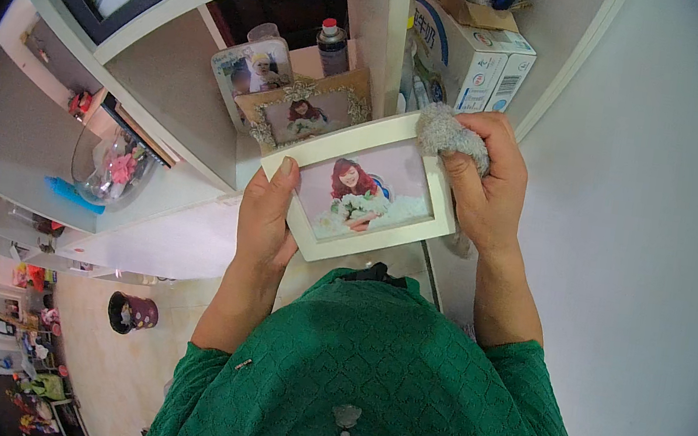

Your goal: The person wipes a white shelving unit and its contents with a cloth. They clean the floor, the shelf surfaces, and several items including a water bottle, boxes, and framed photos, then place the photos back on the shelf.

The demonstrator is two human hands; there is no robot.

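A white picture frame (379, 237) with a photo of a person holding white flowers is held in front of my chest, tilted, its picture facing me. My left hand (267, 220) grips its left side, thumb on the front edge. In my right hand (492, 184) is a fluffy grey cloth (449, 137), pressed against the frame's upper right corner. Behind the frame's upper edge, a decorated photo frame (316, 114) and a pale-edged photo frame (226, 69) stand on a shelf.
Beside the shelved frames stands a spray can with a red cap (333, 49). A milk carton box (475, 62) sits in the right compartment. A glass bowl with a pink flower (110, 170) is at left, above a patterned waste bin (141, 314) on the floor. A white wall (639, 223) rises at right.
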